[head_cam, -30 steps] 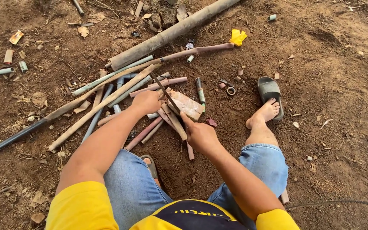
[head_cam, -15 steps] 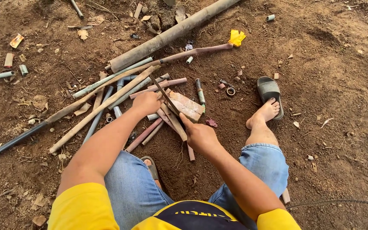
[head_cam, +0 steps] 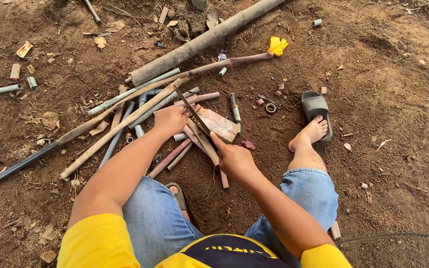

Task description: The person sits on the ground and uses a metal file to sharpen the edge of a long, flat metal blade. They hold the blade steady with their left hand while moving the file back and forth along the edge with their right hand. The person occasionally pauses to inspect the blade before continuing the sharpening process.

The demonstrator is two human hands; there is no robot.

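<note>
I am squatting on bare soil over a pile of muddy pipes. My right hand (head_cam: 234,159) grips the handle end of a thin dark saw blade (head_cam: 190,108), which slants up and to the left across the pile. My left hand (head_cam: 171,119) presses down on a reddish-brown pipe (head_cam: 209,97) just left of the blade. A flat brown slab (head_cam: 220,125) lies under the blade, between my two hands. Short pipe pieces (head_cam: 202,141) fan out below it.
A thick long pipe (head_cam: 199,43) lies diagonally at the top. A thinner pipe (head_cam: 234,60) ends at a yellow fitting (head_cam: 276,45). Grey and black pipes (head_cam: 115,141) stretch left. My right foot (head_cam: 310,135) rests on a dark sandal (head_cam: 316,106). Small rings and offcuts litter the ground.
The hands and blade have stayed in almost the same place, with only a slight shift of the blade.
</note>
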